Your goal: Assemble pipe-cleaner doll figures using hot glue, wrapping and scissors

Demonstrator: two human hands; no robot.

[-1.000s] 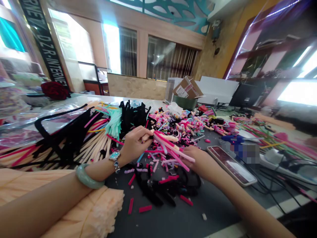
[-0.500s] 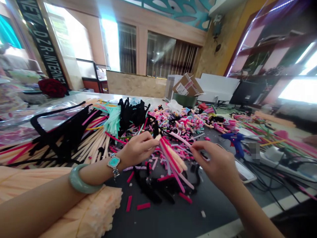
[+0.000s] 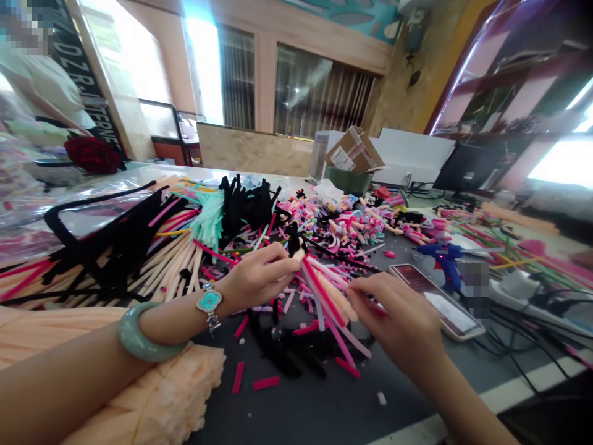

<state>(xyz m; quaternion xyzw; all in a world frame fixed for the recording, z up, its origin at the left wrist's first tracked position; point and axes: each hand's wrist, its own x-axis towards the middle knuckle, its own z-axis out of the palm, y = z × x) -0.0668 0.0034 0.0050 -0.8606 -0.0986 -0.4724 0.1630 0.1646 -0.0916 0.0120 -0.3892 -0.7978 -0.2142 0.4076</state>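
My left hand (image 3: pixel 259 275), with a green bangle and a turquoise bracelet on its wrist, pinches a small pipe-cleaner doll (image 3: pixel 319 287) near its top. The doll has a black fuzzy head and a skirt of pink, magenta, lilac and cream stems that fan down to the right. A pale pink stem (image 3: pixel 330 273) runs from the doll's top to my right hand (image 3: pixel 396 312), whose thumb and fingers close on its far end. Beneath the doll lie black fuzzy stems (image 3: pixel 273 349) and short magenta pieces (image 3: pixel 266 383) on the dark table.
Bundles of cream stems (image 3: pixel 173 272), mint stems (image 3: pixel 208 216) and black stems (image 3: pixel 250 204) lie at the left and back. Behind is a pile of small pink pieces (image 3: pixel 356 225). A phone (image 3: pixel 438 303), blue glue gun (image 3: pixel 442 262) and cables are at right. A person (image 3: pixel 46 86) stands far left.
My right hand has come left towards the doll, drawing the pale pink stem closer along the skirt. More of the phone shows. A person has come into view at upper left.
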